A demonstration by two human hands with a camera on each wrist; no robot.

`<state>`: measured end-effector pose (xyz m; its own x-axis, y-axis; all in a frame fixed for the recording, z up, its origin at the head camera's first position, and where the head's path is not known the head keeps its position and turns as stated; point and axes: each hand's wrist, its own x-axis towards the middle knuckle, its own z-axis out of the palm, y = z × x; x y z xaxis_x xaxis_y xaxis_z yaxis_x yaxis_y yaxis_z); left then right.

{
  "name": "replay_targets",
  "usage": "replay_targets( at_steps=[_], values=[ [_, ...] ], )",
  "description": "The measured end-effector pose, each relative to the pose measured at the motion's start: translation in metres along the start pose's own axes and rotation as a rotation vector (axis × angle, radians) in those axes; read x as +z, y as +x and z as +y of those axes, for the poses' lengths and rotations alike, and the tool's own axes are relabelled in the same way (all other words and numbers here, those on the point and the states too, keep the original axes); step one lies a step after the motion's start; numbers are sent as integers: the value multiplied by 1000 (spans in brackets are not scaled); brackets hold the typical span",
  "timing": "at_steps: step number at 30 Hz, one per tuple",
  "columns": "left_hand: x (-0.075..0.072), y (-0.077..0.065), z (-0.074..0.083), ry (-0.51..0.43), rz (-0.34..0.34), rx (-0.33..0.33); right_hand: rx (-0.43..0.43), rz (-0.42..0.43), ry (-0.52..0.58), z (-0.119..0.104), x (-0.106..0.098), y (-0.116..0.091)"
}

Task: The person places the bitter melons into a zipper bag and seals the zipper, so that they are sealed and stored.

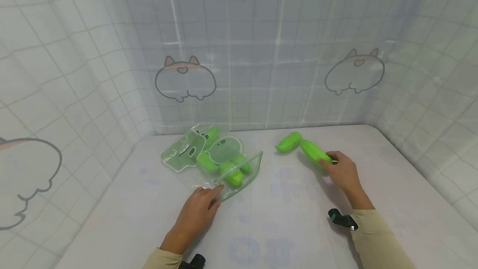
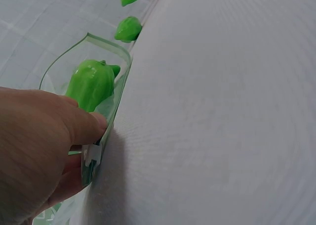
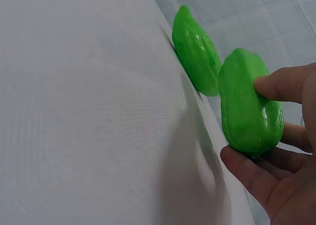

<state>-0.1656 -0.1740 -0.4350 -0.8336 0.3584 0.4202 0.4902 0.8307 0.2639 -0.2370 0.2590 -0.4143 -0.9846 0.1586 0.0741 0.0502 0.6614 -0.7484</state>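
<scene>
My left hand (image 1: 198, 213) pinches the near edge of a clear zip bag (image 1: 257, 165) printed with green cartoon animals. Its mouth gapes toward the right, and several bright green, ridged toy fruits (image 1: 233, 177) lie inside. In the left wrist view, my thumb and fingers close on the bag's rim (image 2: 127, 62) by the white slider. On the right, my right hand (image 1: 343, 173) grips the near end of a long, glossy green toy fruit (image 1: 313, 150), thumb on one side and fingers on the other. A second loose green fruit (image 1: 289, 142) lies just beyond its far tip.
The white tabletop (image 1: 284, 219) carries faint blue lettering. Grid-patterned curtains (image 1: 254, 53) with cartoon dog prints enclose it at the back and both sides. A dark wrist strap (image 1: 341, 219) sits at each sleeve.
</scene>
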Motion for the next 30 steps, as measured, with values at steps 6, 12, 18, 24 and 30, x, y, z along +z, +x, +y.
replay_targets(
  at_steps=[6,12,18,24,30],
  values=[
    [1,-1,-1,-7,17,18,-11,-3,8,-1,3,-3],
    [0,-1,-2,-19,21,12,-53,-7,24,-6,7,-8],
    [-1,-1,-1,-25,21,8,-89,-16,26,-8,14,-11],
    [-2,-1,1,-26,-3,-21,-97,-34,44,-9,21,-14],
    [-3,-1,1,-23,-16,-31,-104,-45,53,-11,25,-15]
  ],
)
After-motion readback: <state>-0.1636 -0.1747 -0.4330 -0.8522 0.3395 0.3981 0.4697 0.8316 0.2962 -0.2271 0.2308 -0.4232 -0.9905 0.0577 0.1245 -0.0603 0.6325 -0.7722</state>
